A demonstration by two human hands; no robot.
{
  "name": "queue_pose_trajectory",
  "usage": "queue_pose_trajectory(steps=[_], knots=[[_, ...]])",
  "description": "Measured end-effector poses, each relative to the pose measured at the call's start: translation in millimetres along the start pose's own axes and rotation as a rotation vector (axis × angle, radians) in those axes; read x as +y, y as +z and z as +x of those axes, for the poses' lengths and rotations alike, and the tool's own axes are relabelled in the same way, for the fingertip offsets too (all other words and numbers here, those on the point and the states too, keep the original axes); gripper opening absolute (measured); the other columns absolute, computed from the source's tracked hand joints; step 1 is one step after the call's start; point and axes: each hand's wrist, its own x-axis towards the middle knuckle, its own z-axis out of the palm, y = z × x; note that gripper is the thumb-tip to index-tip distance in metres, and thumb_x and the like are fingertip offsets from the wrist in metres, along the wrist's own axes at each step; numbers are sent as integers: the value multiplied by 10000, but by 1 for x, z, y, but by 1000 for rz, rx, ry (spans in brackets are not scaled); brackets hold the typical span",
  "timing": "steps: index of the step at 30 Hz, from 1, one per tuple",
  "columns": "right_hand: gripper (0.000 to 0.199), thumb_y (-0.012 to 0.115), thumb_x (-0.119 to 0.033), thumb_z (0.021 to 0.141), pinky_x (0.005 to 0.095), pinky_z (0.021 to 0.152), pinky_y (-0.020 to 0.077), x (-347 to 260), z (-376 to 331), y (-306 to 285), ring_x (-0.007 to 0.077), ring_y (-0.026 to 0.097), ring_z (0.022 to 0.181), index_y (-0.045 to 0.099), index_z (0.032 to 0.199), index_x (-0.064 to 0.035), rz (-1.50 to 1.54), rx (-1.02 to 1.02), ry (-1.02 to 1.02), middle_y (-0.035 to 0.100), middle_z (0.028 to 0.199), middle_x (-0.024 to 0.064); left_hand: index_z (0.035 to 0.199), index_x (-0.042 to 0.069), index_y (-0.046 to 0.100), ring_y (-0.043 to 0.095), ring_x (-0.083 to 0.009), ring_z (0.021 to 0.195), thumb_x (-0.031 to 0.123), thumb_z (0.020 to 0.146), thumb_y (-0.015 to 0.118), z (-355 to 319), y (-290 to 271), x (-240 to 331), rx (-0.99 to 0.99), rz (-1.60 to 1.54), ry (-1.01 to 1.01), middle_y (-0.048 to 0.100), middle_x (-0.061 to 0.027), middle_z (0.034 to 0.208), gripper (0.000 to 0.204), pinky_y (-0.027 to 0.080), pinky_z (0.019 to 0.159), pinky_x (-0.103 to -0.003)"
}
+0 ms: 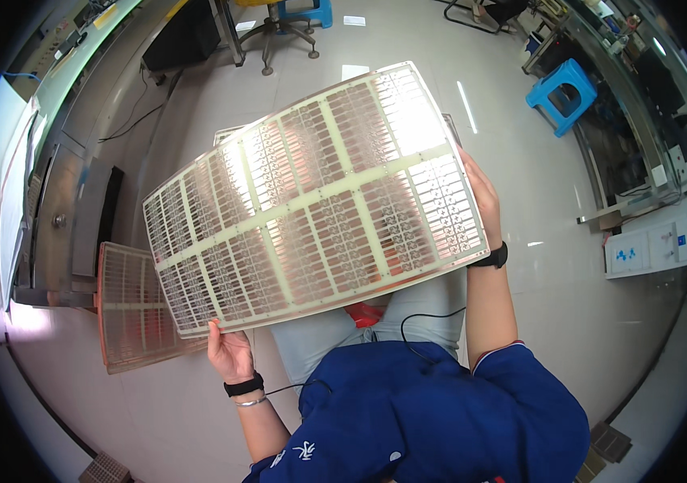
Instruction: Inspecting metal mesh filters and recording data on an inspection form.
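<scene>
A large rectangular circuit board panel, pale green-yellow with rows of shiny metal traces, is held up tilted above my lap. My left hand grips its near-left corner, with the thumb at the edge and the other fingers mostly hidden below. At the right edge, my right hand is closed on the panel from the side, its fingertips partly out of sight behind it. Strong glare covers the panel's far-right part. Small edges of something else peek out behind the panel at its far side. I cannot make out what they belong to.
More similar panels with reddish edges stand low on the left, beside a metal cabinet. A blue stool and a workbench are on the right. A chair base stands ahead. A black cable crosses my lap.
</scene>
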Motion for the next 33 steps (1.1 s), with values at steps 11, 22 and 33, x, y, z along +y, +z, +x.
queue_pose_trajectory(steps=[11,22,33], knots=[[362,595,-64,832,305,863,462,-27,10,26,228,578,1003,536,1186,-19,-840,-442,-342,567,1161,147,916,6,596,607,-179,895,101,885,504,-7,-20,14,114,-42,135,631,-111,967,136,503,813,-297],[293,641,-35,620,293,493,460,12,16,179,211,597,605,632,911,-61,-1234,-795,-1143,618,746,107,1151,-5,472,554,-237,1041,219,915,493,-17,-85,23,307,-204,325,573,-140,1120,326,459,921,-343],[175,562,-113,693,283,427,438,136,-30,252,164,566,494,515,857,-76,-1508,-1267,-1186,506,573,41,1165,-32,434,461,-300,1145,145,867,501,-17,-180,-10,492,-93,358,502,-166,1211,353,338,1023,-410]])
